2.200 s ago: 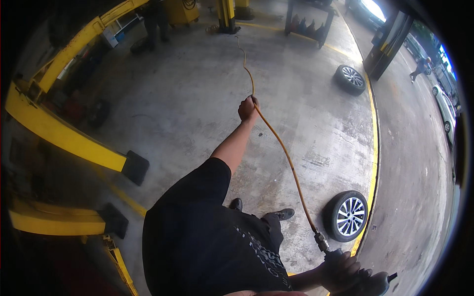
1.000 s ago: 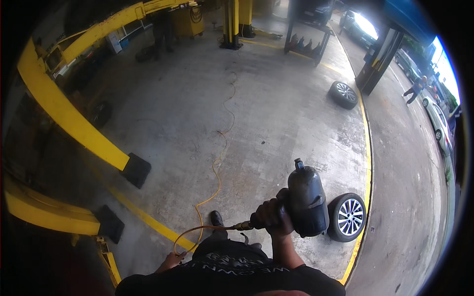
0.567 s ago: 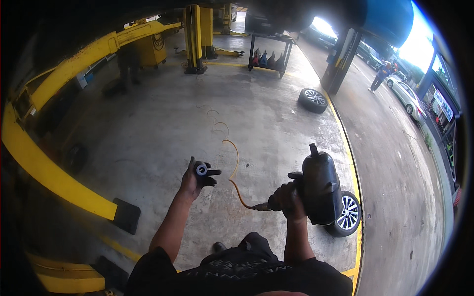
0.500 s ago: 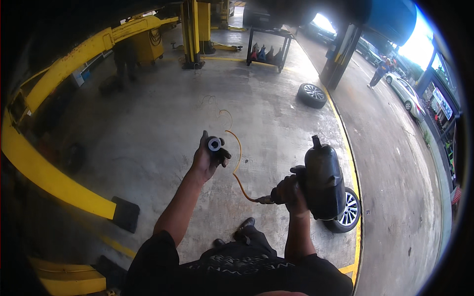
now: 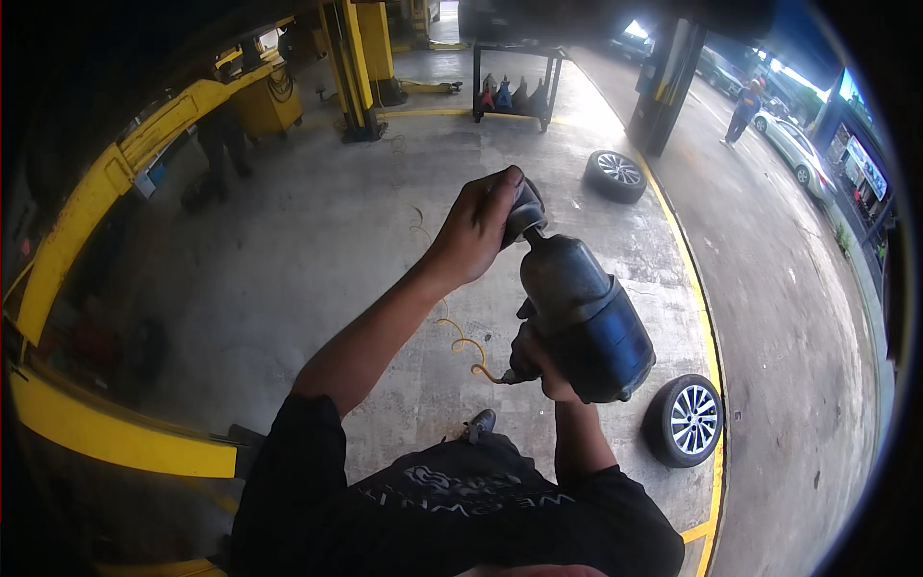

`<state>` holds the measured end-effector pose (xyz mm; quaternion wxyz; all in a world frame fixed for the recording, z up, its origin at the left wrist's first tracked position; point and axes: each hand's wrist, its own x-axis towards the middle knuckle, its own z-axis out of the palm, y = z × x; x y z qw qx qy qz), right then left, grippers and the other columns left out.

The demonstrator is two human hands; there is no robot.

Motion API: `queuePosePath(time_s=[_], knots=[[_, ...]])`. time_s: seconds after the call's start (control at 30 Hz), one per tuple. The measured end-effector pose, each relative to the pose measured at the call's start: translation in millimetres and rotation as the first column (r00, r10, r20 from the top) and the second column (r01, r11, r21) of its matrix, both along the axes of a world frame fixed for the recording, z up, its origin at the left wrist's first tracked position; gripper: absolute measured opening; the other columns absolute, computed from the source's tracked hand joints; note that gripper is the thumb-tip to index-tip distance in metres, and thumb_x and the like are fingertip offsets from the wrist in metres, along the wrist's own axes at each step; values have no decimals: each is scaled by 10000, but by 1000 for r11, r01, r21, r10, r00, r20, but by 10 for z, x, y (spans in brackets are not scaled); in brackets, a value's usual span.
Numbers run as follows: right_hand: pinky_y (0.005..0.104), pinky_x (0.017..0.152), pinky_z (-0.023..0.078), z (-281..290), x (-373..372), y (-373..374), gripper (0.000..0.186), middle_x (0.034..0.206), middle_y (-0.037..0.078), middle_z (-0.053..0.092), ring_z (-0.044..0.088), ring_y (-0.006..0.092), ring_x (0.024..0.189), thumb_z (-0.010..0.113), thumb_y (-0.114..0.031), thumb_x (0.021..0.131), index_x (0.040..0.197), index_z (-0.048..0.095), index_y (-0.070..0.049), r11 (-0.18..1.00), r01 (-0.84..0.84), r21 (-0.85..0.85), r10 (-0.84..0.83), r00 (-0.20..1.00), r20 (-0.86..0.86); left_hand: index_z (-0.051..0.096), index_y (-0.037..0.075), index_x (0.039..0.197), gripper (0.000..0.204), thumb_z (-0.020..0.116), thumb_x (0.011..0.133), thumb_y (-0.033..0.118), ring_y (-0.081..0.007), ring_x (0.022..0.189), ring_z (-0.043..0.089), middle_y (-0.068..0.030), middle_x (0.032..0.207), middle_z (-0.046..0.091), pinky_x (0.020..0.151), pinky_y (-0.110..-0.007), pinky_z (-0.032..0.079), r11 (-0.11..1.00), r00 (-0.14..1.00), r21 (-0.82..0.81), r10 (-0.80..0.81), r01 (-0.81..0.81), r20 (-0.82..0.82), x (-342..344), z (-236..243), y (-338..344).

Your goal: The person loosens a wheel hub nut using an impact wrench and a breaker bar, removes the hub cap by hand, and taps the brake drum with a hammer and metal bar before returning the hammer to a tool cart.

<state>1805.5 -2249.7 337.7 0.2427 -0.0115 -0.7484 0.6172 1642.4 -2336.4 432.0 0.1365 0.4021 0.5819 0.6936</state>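
My right hand (image 5: 546, 363) is wrapped round the handle of a black impact wrench (image 5: 586, 313), partly hidden behind the tool's body. A coiled orange air hose (image 5: 468, 348) runs from the base of that handle. In front of the wrench's nose, my left hand (image 5: 484, 223) is closed round a metal impact socket (image 5: 524, 213), thumb along its top. The socket sits at the tip of the wrench's drive; whether it is fully seated cannot be told.
Two wheels with tyres lie on the right, one nearer (image 5: 685, 420) and one farther (image 5: 616, 176). Yellow lift arms (image 5: 125, 423) reach in from the left. A black cart (image 5: 516, 87) stands at the back. One person (image 5: 743, 112) is outside, another (image 5: 223, 139) at far left.
My left hand has moved right and up, bringing the socket to the wrench's nose. The wrench has shifted left and tilted, its nose now pointing up and left.
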Motion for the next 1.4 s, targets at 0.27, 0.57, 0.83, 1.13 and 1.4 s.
queuePosePath(time_s=[0.27, 0.57, 0.83, 1.13, 1.4], knots=[[296, 714, 465, 279, -677, 602, 331, 855, 56, 594, 582, 160, 762, 624, -88, 822, 1128, 532, -2, 884, -250, -394, 238, 968, -81, 546, 24, 904, 433, 294, 998, 364, -114, 706, 545, -57, 775, 566, 610, -254, 440, 851, 963, 454, -203, 264, -179, -830, 194, 599], [279, 564, 358, 460, -1205, 765, 333, 689, 22, 464, 456, 133, 590, 577, -238, 880, 1079, 464, 4, 958, 189, -214, -221, 966, -138, 554, 8, 782, 489, 358, 964, 417, -114, 649, 546, -63, 693, 569, 625, -263, 427, 966, 920, 79, -207, 246, -332, -1424, 706, 1021], [227, 439, 281, 659, -1664, 663, 318, 617, -30, 354, 342, 78, 471, 485, -141, 913, 1165, 399, 33, 886, -202, -418, 70, 948, -309, 508, 72, 1124, 417, 399, 932, 426, -140, 863, 558, -59, 929, 556, 741, -268, 448, 328, 542, 587, -808, 740, -231, -1782, 428, 1708], [231, 416, 280, 1192, -1651, 796, 196, 595, -41, 347, 338, 72, 450, 480, -171, 939, 1084, 467, -40, 854, 18, -520, -167, 956, -241, 405, 93, 1316, 648, 310, 938, 610, -208, 1204, 448, -70, 1263, 495, 1043, -404, 318, 375, 363, 593, -920, 713, 146, -1438, 731, 1775], [232, 370, 251, 2212, -1643, 1146, 115, 517, -34, 329, 317, 85, 394, 518, -193, 902, 836, 487, -105, 909, 279, -308, -334, 932, -141, 318, 130, 1412, 712, 451, 899, 606, -252, 1300, 340, -67, 1405, 367, 1030, -388, 340, 251, 310, 654, -950, 714, 26, -1294, 1321, 2087]])
